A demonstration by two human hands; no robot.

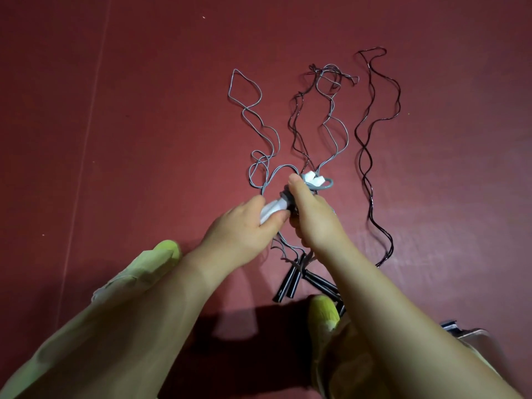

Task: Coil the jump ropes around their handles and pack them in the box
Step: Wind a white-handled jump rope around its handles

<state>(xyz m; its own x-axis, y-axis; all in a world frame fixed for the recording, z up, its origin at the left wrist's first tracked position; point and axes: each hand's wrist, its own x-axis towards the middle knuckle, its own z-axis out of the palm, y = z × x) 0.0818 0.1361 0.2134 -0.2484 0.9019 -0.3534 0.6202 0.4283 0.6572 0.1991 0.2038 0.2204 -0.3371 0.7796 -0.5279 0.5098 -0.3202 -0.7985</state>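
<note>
We crouch over red floor (pixel 115 110). Left hand (pixel 244 228) curls round white handle (pixel 272 210) of grey rope (pixel 247 110); right hand (pixel 312 217) closes over second handle beside it, index finger stretched forward. Grey cord trails loose and kinked toward far edge, tangled with dark rope (pixel 298 119). Black handles (pixel 290 280) lie nearer us. Cord looks light, springy, slippery: we judge best hold on rigid handles, winding under tension. Box: cannot identify.

Bare dark-red floor (pixel 144 110) with a seam; kind of place unclear.
</note>
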